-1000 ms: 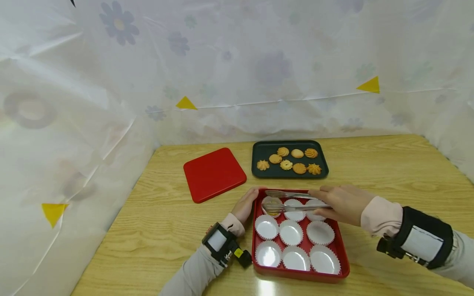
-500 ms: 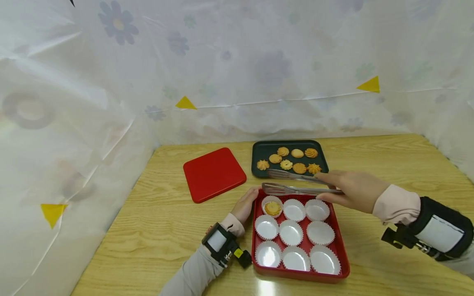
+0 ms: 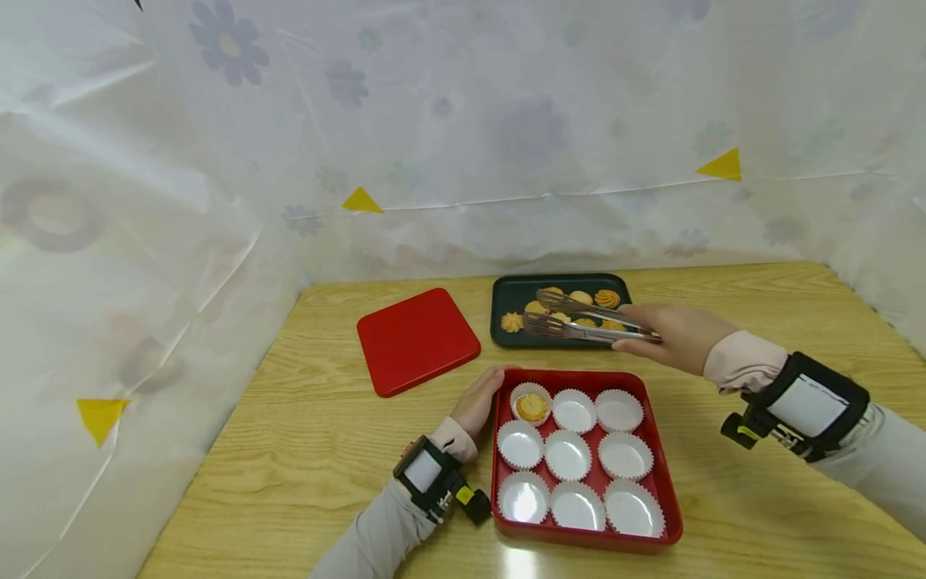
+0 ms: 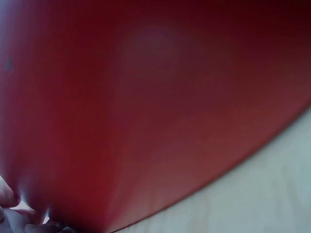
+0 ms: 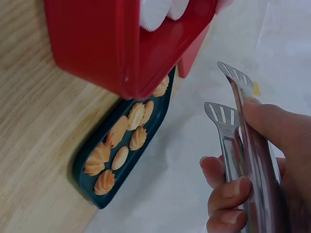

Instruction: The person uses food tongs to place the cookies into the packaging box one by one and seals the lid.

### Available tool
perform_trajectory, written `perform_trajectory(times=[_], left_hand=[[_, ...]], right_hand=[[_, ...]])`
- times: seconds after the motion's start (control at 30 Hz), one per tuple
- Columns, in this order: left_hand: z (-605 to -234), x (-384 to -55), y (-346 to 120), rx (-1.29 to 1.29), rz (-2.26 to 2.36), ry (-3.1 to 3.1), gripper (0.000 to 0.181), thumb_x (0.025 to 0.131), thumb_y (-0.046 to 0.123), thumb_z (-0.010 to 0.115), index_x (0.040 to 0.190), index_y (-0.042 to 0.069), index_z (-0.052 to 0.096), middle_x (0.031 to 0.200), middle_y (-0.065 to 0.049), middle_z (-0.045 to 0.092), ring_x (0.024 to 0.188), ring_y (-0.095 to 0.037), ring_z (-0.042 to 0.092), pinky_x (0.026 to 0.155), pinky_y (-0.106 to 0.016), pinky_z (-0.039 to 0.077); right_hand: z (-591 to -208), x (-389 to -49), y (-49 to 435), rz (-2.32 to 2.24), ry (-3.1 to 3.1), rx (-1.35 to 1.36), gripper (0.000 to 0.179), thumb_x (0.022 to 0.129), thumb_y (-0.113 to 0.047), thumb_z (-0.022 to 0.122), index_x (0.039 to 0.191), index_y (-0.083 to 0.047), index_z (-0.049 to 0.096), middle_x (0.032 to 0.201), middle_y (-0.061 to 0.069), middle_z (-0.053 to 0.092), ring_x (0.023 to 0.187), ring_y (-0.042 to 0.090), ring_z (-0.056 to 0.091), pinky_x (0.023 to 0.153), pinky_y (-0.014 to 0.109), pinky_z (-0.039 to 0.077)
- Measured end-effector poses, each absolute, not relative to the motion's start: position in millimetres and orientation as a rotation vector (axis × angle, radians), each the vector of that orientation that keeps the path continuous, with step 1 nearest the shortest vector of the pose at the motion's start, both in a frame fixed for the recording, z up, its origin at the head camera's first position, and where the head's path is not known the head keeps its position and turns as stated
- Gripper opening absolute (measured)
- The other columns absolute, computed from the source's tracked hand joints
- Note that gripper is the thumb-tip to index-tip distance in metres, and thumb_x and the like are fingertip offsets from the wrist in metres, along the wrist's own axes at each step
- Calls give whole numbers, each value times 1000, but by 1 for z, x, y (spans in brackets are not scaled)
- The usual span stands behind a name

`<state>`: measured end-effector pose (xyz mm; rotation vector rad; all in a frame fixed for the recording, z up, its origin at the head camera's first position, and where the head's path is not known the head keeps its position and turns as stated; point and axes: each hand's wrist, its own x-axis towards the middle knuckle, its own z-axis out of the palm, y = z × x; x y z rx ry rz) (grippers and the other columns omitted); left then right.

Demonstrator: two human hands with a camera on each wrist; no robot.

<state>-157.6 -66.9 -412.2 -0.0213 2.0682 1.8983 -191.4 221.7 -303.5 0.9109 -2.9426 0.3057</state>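
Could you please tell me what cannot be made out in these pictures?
Head view: several cookies on the dark tray, partly covered by the tongs.
Left wrist view: the left hand, mostly cut off by the lower-left corner.
Right wrist view: most white cups, hidden by the red box or cut by the top edge.

Your silver tongs (image 5: 257, 165), parted, point to 9 o'clock above golden cookies (image 5: 117, 132) on the dark tray (image 3: 506, 293), 12 o'clock of your cup-filled red box (image 3: 589, 539).
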Motion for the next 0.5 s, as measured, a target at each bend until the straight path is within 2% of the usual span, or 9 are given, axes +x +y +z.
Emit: perform_trajectory(times=[0.07, 0.27, 0.5], left_hand=[[-412, -157, -67, -24, 1904, 2065, 40, 104, 34, 35, 134, 17, 57, 132, -6, 57, 123, -21, 46, 111, -49, 28], [-412, -156, -66, -38, 1910, 2068, 39, 104, 35, 37, 133, 18, 57, 132, -5, 56, 123, -21, 46, 110, -48, 28], [-411, -155, -66, -24, 1890, 2080, 39, 104, 35, 36, 134, 19, 57, 132, -5, 56, 123, -22, 45, 110, -49, 29]], right_hand=[[-306, -198, 222, 289, -2952, 896, 60, 89, -38, 68, 126, 8, 57, 113, 25, 66, 94, 34, 66, 84, 53, 52], [-312, -219, 225, 267, -3021, 845, 65, 92, -40, 64, 130, 11, 51, 119, 31, 61, 101, 43, 63, 88, 56, 49], [-320, -241, 229, 248, -3066, 794, 62, 93, -35, 63, 130, 13, 49, 120, 33, 59, 104, 47, 60, 89, 58, 47]])
